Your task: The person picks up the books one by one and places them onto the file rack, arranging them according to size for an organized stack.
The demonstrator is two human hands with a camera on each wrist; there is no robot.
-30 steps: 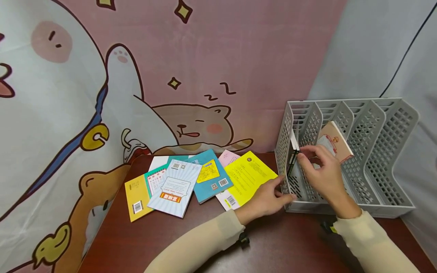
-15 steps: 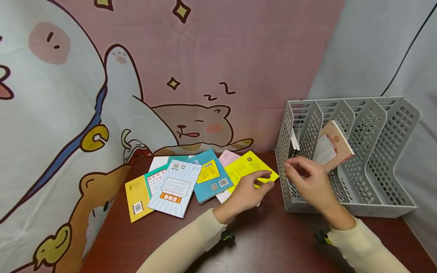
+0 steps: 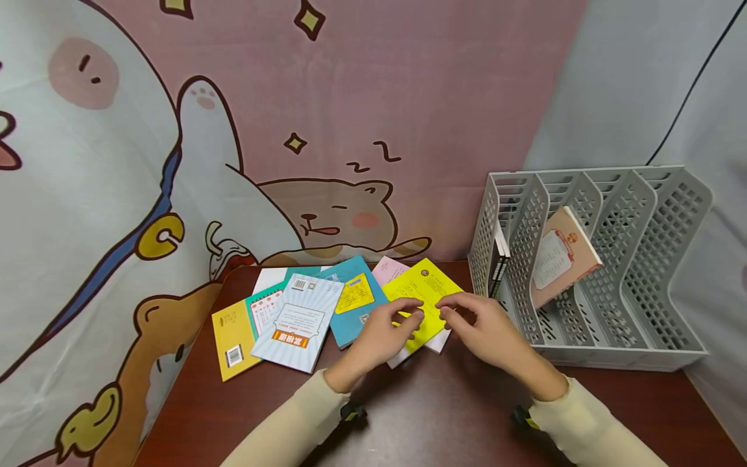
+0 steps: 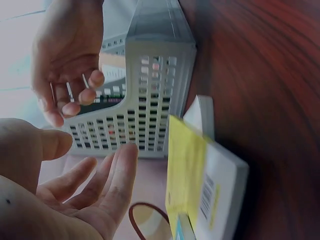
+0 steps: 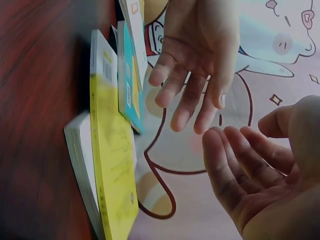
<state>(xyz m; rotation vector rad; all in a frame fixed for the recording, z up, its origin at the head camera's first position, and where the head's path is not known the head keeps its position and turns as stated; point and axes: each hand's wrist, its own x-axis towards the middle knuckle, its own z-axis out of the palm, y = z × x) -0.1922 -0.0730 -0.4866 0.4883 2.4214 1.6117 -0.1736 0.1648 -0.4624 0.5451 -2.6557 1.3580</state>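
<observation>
In the head view a yellow book (image 3: 421,285) lies on the table, with a pink one (image 3: 388,268) partly under it. My left hand (image 3: 385,329) hovers over its left part, fingers loosely bent and holding nothing. Facing it, my right hand (image 3: 483,328) hangs over the yellow book's right edge, also free of any object. In the right wrist view the yellow book (image 5: 115,165) rests on a thicker pale book (image 5: 82,150), below both hands. A blue book (image 3: 355,305) and a light-blue striped book (image 3: 300,321) lie to the left.
A grey perforated file rack (image 3: 618,357) with several slots stands at the right. Dark-spined books (image 3: 498,264) stand in its left slot; a tan book (image 3: 563,256) leans farther right. A mustard-yellow book (image 3: 236,340) lies near the table's left edge. A cartoon cloth hangs behind.
My right hand has left the dark-spined books in the rack and moved left to the yellow book. The left hand has come off the rack's side and moved left too.
</observation>
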